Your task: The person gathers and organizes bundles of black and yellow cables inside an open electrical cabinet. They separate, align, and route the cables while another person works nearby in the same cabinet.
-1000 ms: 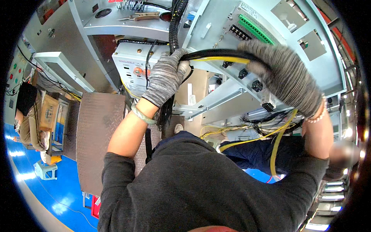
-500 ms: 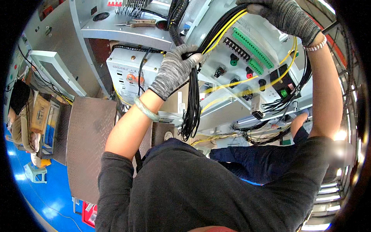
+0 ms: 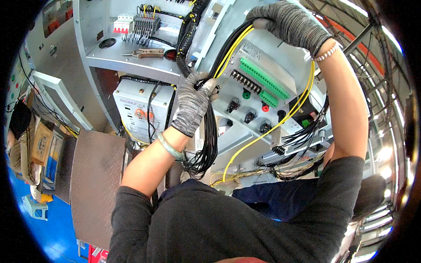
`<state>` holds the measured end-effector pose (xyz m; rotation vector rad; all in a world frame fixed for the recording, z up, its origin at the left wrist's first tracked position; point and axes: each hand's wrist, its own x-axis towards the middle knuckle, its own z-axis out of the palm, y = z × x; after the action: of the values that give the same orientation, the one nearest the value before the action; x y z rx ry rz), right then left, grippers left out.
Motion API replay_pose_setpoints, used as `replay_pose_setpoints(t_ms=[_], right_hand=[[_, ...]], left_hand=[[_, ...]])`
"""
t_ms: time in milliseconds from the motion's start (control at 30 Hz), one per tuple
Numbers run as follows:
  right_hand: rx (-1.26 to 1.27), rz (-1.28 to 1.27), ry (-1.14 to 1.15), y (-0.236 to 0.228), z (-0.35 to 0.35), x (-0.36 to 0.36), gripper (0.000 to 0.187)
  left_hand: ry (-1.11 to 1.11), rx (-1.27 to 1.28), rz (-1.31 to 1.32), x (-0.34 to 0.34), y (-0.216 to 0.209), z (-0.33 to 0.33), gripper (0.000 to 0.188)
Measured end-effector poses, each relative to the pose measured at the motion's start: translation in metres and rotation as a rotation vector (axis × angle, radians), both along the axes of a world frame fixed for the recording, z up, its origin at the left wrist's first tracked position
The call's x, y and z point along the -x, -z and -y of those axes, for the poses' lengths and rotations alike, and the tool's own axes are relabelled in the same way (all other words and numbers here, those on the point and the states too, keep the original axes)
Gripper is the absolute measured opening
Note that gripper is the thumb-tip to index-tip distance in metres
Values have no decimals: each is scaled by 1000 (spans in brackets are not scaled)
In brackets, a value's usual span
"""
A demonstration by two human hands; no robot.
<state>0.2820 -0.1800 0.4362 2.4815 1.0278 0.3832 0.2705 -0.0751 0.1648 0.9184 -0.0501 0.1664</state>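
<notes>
My left hand, in a grey knitted glove, is closed round a bundle of black wires whose loose ends hang below it. The same bundle arches up to the right, with yellow wires running alongside. At its upper bend my right hand, gloved too, is wrapped over the wires. Under the arch lies a grey panel with green terminal blocks, a black terminal strip and several round black, red and green fittings. One yellow wire loops down from the right across the panel.
A grey cabinet holds red-and-white breakers and pliers on its shelf. Below is a white box with orange knobs. A brown metal plate stands left. Another person's dark-clothed legs are at the right.
My right hand has moved left and slightly down with the wires. My left hand sits a little lower and further left, and the hanging wire ends have swung left.
</notes>
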Motion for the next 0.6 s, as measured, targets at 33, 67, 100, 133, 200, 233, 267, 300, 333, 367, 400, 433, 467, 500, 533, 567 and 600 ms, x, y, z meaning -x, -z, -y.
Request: replay_pose_setpoints(t_ms=[33,67,100,133,200,233,267,300,333,367,400,433,467,500,533,567,600], right_hand=[[10,-21,-1,-3,1,-3,12],[5,81,-65,4,10,-16,17],[-5,182,-134,13,14,-24,22],[4,183,-96,16,16,-27,21],[26,171,-18,18,18,-12,21],[32,145,29,18,19,-6,21],[-14,130,-6,21,27,-7,25],[-62,116,-10,20,34,-3,26],[-110,102,-13,22,40,5,27],[-163,86,-28,23,44,10,28],[-164,58,-46,21,52,15,31],[-283,-45,125,16,56,31,31],[-405,-154,279,10,51,55,31],[-525,-259,445,6,52,72,32],[-584,-337,463,5,65,79,34],[-645,-415,479,2,83,84,36],[-676,-395,462,3,104,86,38]], left_hand=[[-17,41,11,-5,0,4,21],[-26,77,8,-9,1,10,22],[-40,108,4,-12,0,15,22],[-53,141,0,-13,-2,16,22],[-72,93,-22,-13,-4,19,22],[-82,70,-34,-11,-5,20,22],[-67,62,-22,-9,-5,20,22],[-72,68,-13,-9,-5,21,22],[-76,74,-5,-10,-4,24,21],[-92,76,2,-11,-3,22,21],[-87,86,3,-11,-4,24,21],[-83,95,3,-11,-4,24,21],[-96,99,3,-12,-2,21,20],[-94,100,0,-13,-2,18,20],[-99,106,-9,-13,-2,19,19],[-105,111,-18,-13,-3,19,19],[-104,126,-14,-14,-2,20,19]])
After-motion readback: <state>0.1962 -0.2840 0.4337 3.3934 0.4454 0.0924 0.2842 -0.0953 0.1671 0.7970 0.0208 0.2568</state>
